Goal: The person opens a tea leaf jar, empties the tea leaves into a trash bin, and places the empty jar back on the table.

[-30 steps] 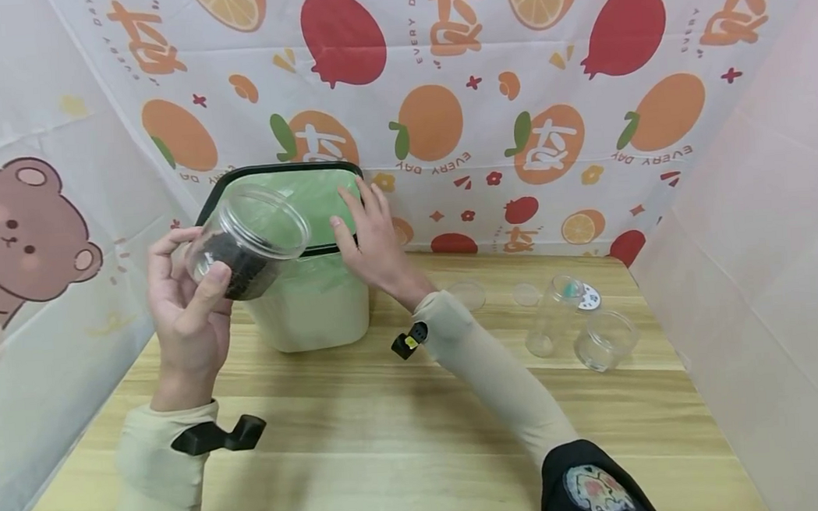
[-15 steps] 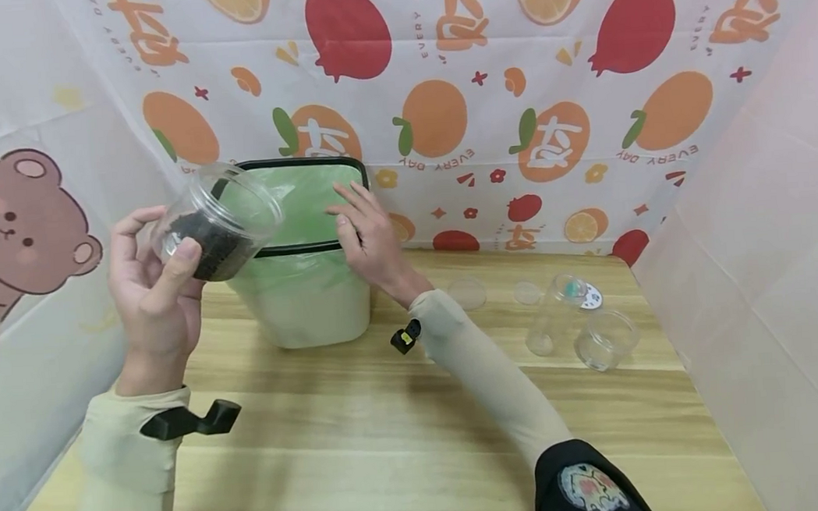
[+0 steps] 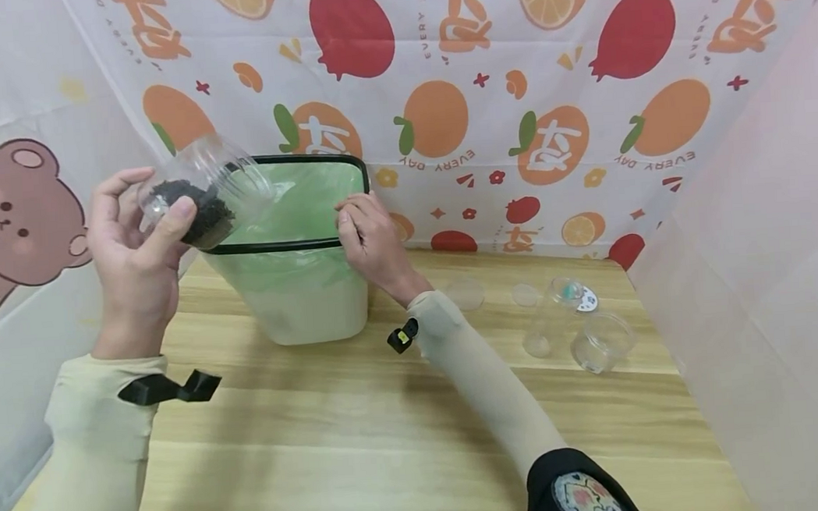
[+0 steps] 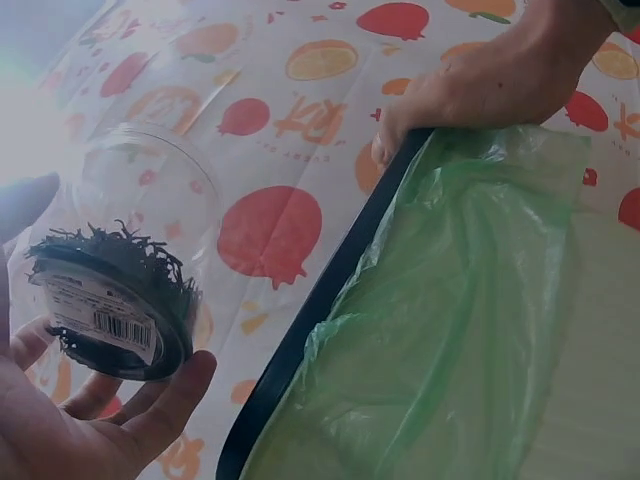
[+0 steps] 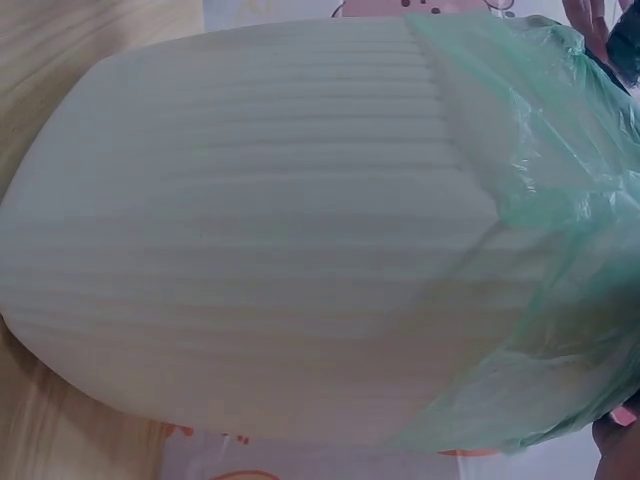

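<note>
My left hand [image 3: 138, 252] grips a clear plastic jar [image 3: 209, 162], tilted with its mouth toward the bin. Dark dried shreds [image 3: 199, 214] lie inside it, and a barcode label [image 4: 100, 318] shows on its base in the left wrist view. Jar and hand are over the left side of a cream trash bin [image 3: 314, 308]. A green bag [image 3: 300, 203] lines the bin under its black rim [image 3: 275, 246]. At the bin's right side, my right hand [image 3: 376, 246] has its fingers curled over the rim; the right wrist view shows mostly the bin's ribbed wall [image 5: 280, 230].
On the wooden table [image 3: 364, 438] to the right stand a tall clear jar [image 3: 550, 321] and a short wide clear jar [image 3: 603, 343]. Two clear discs [image 3: 464, 293] and a small round patterned piece [image 3: 587, 299] lie near them. Printed cloth walls [image 3: 396, 37] enclose the table.
My left hand has moved left and up with the jar, which now tips further toward the bin. My right hand's fingers have gone from spread to curled over the rim.
</note>
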{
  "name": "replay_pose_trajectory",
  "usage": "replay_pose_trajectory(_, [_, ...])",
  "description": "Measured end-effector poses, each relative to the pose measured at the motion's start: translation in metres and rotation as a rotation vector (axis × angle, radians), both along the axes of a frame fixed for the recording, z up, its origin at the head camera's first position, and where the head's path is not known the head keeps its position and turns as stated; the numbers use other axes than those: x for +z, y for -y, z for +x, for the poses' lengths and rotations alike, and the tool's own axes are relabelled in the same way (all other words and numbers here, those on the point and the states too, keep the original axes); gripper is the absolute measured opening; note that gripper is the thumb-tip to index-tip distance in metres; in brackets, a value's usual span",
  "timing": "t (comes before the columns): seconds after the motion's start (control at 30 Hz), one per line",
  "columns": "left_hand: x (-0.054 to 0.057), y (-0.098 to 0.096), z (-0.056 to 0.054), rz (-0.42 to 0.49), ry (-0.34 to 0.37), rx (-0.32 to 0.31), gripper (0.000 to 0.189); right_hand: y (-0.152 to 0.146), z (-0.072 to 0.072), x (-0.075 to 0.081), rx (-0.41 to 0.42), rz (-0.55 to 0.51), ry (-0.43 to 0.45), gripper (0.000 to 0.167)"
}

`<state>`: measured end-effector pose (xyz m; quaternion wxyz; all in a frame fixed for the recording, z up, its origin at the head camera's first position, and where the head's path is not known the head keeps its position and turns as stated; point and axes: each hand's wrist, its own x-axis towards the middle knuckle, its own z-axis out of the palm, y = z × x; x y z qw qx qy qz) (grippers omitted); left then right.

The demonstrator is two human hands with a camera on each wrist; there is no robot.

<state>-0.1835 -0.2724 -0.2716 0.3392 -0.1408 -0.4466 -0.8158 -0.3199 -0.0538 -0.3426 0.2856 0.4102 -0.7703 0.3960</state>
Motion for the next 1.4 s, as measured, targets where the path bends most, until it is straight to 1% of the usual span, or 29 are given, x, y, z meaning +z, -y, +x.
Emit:
replay_pose_trajectory(0.13, [0.007,0.001,-0.005,-0.036,0.034,0.044,0.053,0.002,0.0,0.0,0.03,-0.044,-0.001,0.042])
replay_pose_trajectory(0.23, [0.01,-0.001,-0.008,-0.064,0.054,0.081,0.053,0.002,0.001,0.0,0.057,-0.074,0.005,0.041])
replay_pose_trajectory(0.33, [0.012,-0.003,-0.01,-0.1,0.076,0.119,0.051,0.002,0.0,0.0,0.064,-0.091,0.017,0.04])
replay_pose_trajectory(0.37, [0.011,-0.004,-0.011,-0.106,0.084,0.13,0.051,0.001,0.001,0.0,0.062,-0.09,0.023,0.04])
replay_pose_trajectory(0.6, [0.008,-0.001,-0.016,-0.1,0.137,0.136,0.048,0.0,0.001,-0.004,0.063,-0.061,0.03,0.04])
replay_pose_trajectory(0.9, [0.006,-0.002,-0.022,-0.223,0.215,0.219,0.048,-0.001,0.002,0.002,0.05,-0.048,0.056,0.039])
replay_pose_trajectory(1.03, [0.003,-0.001,-0.028,-0.244,0.229,0.223,0.049,-0.002,0.001,0.0,0.051,-0.041,0.056,0.039])
replay_pose_trajectory(1.2, [0.004,-0.001,-0.037,-0.271,0.227,0.23,0.051,-0.003,-0.001,0.002,0.062,-0.052,0.039,0.039])
replay_pose_trajectory(1.3, [0.005,-0.003,-0.042,-0.31,0.23,0.234,0.053,-0.004,-0.002,0.003,0.06,-0.042,0.031,0.039])
replay_pose_trajectory(1.4, [0.004,-0.006,-0.045,-0.361,0.263,0.23,0.054,-0.004,-0.001,0.001,0.046,-0.024,0.036,0.039])
